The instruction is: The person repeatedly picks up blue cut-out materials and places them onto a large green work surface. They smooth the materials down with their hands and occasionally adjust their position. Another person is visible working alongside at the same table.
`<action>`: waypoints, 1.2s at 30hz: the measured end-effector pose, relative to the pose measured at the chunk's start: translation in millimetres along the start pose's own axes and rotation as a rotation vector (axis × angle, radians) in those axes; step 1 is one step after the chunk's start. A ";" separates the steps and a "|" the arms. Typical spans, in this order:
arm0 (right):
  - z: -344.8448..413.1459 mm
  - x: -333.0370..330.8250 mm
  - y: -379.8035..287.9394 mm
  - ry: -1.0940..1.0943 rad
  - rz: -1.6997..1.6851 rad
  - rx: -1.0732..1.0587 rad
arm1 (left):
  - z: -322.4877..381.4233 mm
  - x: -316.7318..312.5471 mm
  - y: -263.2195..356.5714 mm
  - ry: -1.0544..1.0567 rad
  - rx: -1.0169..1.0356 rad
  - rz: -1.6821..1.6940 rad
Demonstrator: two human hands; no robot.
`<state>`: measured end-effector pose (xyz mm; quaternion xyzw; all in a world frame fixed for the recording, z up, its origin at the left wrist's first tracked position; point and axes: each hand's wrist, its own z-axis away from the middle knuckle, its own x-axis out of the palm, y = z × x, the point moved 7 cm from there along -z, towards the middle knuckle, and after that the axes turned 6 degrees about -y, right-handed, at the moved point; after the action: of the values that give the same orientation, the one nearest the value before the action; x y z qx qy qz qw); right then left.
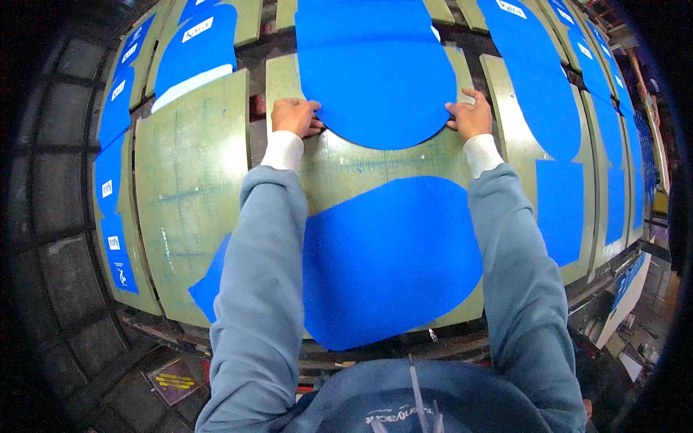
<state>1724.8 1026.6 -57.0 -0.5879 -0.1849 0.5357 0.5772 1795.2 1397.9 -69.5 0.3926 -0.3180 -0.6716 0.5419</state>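
Note:
A large blue fabric panel (pixel 379 86) with a rounded lower end lies over a green board in front of me. My left hand (pixel 296 117) pinches its left edge near the curve. On the right side, my right hand (pixel 470 113) holds the opposite edge between thumb and fingers, with the index finger raised. Nearer my body, a second blue fabric piece (pixel 395 260) lies across the green board (pixel 352 162), partly behind my left forearm, its lower edge hanging past the board's near edge. Ruled marks show on the board between the two pieces.
More green boards stand in rows with dark gaps between them. Blue panels with white printed patches lie at the left (pixel 197 54) and right (pixel 547 103). Beside my left forearm is a marked green board (pixel 189 162). A dark rail (pixel 390 346) runs along the near side.

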 end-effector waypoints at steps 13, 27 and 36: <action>30.0 -9.1 -4.5 0.053 0.280 -0.224 | 23.6 -13.0 2.4 0.162 0.149 -0.396; 34.0 -8.0 -8.3 0.034 0.299 -0.165 | 24.4 -16.4 -5.6 0.162 0.126 -0.341; 31.3 -5.2 -8.6 0.051 0.343 -0.192 | 30.9 -17.9 1.5 0.188 0.099 -0.325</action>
<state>1699.9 1039.6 -39.8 -0.6767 -0.1177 0.5908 0.4232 1770.9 1415.1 -49.9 0.5260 -0.2313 -0.6941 0.4336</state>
